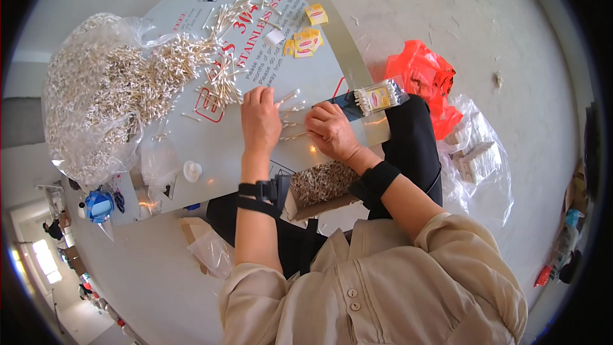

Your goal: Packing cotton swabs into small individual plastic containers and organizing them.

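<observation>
Head view, left hand: frame centre, palm down on the steel sheet, fingers gathering loose cotton swabs so they line up.
Right hand: just right of it, curled over the same swabs; grip hidden.
Swab heap: upper left, spilling from its clear bag within reach.
Filled packet: right of centre, set aside.

Open sheet near the hands, clutter to the left and above

Bare grey metal table lies below the left hand; the clear plastic bag of cotton swabs blocks the left, loose wooden-stick swabs crowd ahead, small yellow paper labels beyond.
</observation>
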{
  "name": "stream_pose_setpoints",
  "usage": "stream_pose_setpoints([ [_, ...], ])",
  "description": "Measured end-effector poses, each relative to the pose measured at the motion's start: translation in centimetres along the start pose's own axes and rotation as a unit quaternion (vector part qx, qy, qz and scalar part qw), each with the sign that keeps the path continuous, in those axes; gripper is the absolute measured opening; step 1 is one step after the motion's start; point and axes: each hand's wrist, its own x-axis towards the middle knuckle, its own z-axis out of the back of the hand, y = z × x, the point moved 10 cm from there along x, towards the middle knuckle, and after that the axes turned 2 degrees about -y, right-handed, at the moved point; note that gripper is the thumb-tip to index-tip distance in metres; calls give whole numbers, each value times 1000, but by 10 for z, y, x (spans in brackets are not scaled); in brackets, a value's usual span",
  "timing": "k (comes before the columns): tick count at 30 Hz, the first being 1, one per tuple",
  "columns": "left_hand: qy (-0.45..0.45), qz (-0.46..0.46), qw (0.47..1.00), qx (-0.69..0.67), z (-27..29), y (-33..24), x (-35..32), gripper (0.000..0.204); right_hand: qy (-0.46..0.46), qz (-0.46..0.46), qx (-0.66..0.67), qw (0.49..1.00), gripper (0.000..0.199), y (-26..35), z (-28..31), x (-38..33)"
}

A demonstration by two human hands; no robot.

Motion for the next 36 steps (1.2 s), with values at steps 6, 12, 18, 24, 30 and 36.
stream_pose_setpoints([
  [6, -30, 36, 997, 68, -8, -34, -67, 62, -3, -2, 5, 1000, 7, -1, 5, -6],
  [12, 30, 20, 997, 70, -30, -31, -66, 71, 7, -12, 26, 1000, 10, -5, 1, -4],
  [18, -98, 11, 995, -27, -16, -18, -57, 62, 12, -35, 27, 999, 14, -18, 6, 2],
  [24, -189, 136, 972, -18, 4, 21, -74, 30, 3, -81, -11, 997, 14, -19, 6, 11],
  [30, -201, 143, 969, -21, 7, 22, -57, 17, 50, -65, -146, 986, 8, -32, -10, 26],
  [36, -181, 149, 969, -73, -5, 13, -64, 15, 90, -38, -107, 989, 6, -34, -2, 18],
])
